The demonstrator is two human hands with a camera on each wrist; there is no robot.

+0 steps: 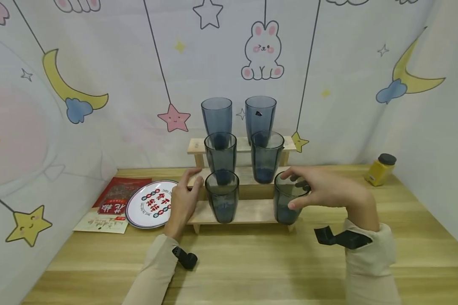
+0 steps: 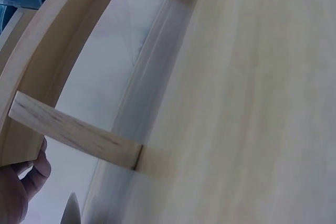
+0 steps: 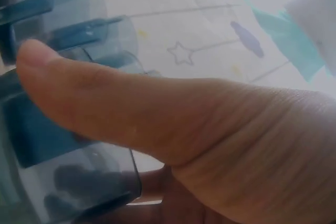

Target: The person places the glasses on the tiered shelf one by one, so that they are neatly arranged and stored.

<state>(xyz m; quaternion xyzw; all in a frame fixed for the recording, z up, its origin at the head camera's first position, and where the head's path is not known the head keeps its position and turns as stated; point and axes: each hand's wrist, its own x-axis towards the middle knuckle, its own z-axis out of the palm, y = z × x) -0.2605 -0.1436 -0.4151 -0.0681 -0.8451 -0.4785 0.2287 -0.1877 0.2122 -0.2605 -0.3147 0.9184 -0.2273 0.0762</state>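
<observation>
A three-tiered wooden stand (image 1: 252, 210) holds blue-tinted glass tumblers, two on each step. My right hand (image 1: 326, 188) grips the bottom-right tumbler (image 1: 286, 212) near its rim, thumb in front and fingers on the far side. That thumb crosses the tumbler (image 3: 52, 129) in the right wrist view. At the middle step's left end, my left hand (image 1: 183, 203) holds the board edge; its curled fingers (image 2: 39, 174) show under the board's end in the left wrist view. Beside it on the bottom step stands another tumbler (image 1: 223, 199). The middle (image 1: 267, 159) and top tumblers (image 1: 215, 116) stand upright behind.
Left of the stand lies a white plate (image 1: 152, 205) with red lettering, overlapping a red packet (image 1: 118, 195) and a pale paper packet (image 1: 99, 222). A yellow jar (image 1: 380, 170) with a black lid stands at the back right. A patterned cloth (image 1: 137, 84) hangs behind the wooden table (image 1: 252, 267).
</observation>
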